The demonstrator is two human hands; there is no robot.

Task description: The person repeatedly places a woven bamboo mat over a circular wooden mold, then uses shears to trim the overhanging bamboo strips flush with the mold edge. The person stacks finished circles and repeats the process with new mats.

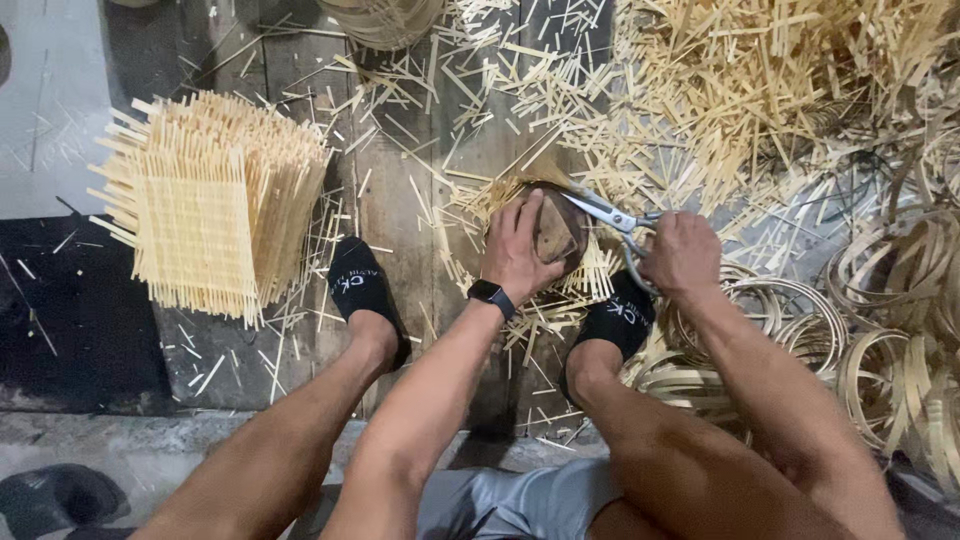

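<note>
Two hands are working at a round wooden block (553, 235): our left hand (518, 252) is pressing flat on a thin, springy woven mat over it, while just right our right hand (682, 252) is gripping scissors (612, 214) by the handles, trimming its brittle edges.

A bamboo craft workshop is being shown. Woven mats (210, 205) are being kept in a stack at the upper left of the frame, cut strips (760, 90) are being left heaped at the upper right, and bent hoops (890, 300) are being piled along the right edge on a worn plank floor (400, 180).
</note>
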